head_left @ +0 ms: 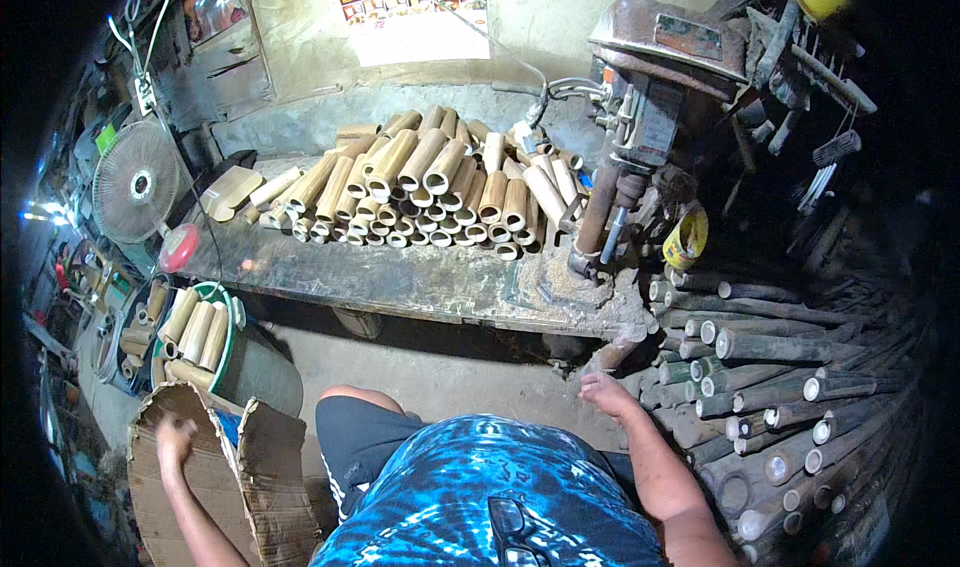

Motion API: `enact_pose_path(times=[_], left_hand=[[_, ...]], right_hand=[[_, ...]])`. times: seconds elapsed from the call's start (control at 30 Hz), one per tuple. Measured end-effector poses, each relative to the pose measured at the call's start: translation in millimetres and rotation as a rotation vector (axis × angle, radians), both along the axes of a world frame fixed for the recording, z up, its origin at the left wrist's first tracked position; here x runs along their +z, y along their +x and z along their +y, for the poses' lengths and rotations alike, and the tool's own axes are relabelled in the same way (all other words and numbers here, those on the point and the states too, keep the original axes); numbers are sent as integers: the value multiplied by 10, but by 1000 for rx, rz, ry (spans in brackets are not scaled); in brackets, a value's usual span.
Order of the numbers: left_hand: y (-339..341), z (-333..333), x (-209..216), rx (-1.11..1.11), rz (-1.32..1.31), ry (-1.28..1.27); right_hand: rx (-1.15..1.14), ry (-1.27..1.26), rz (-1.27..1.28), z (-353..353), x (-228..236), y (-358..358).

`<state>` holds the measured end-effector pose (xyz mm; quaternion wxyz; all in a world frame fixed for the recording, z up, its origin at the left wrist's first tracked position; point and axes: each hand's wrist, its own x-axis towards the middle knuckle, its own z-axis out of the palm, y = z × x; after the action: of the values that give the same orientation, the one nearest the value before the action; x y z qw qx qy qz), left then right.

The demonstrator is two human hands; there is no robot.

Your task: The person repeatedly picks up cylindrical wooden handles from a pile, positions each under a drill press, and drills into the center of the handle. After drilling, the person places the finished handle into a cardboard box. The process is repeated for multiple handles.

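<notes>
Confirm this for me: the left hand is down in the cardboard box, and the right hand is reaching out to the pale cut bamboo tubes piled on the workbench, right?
Not quite. The head view shows the right hand at the stack of dark, uncut bamboo poles on the person's right, not the pale cut tubes on the workbench. The left hand is in the cardboard box, as you said.

Single head-worn fisheye, looking steeply down and forward.
Sits above the person's lap, close; faces the counter point(400, 277) and wall beyond. Forearms enter from lower edge. Straight edges bow near the dark rim. No second view.
</notes>
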<state>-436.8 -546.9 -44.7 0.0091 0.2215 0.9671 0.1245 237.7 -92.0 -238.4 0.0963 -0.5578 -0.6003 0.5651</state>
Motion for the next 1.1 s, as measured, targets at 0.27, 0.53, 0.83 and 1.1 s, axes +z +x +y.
enact_pose_path(times=[0.27, 0.53, 0.83, 1.1], left_hand=[[1555, 3269, 432, -877, -303, 401], [3343, 5780, -454, -839, -63, 581], [3210, 6438, -791, -963, 181, 415], [2930, 6156, -733, -1211, 214, 536]], right_hand=[[-55, -20, 8, -75, 85, -21], [-150, -9, 64, -2, 106, 144], [-218, -49, 101, 62, -27, 384], [-10, 149, 31, 254, -103, 110]])
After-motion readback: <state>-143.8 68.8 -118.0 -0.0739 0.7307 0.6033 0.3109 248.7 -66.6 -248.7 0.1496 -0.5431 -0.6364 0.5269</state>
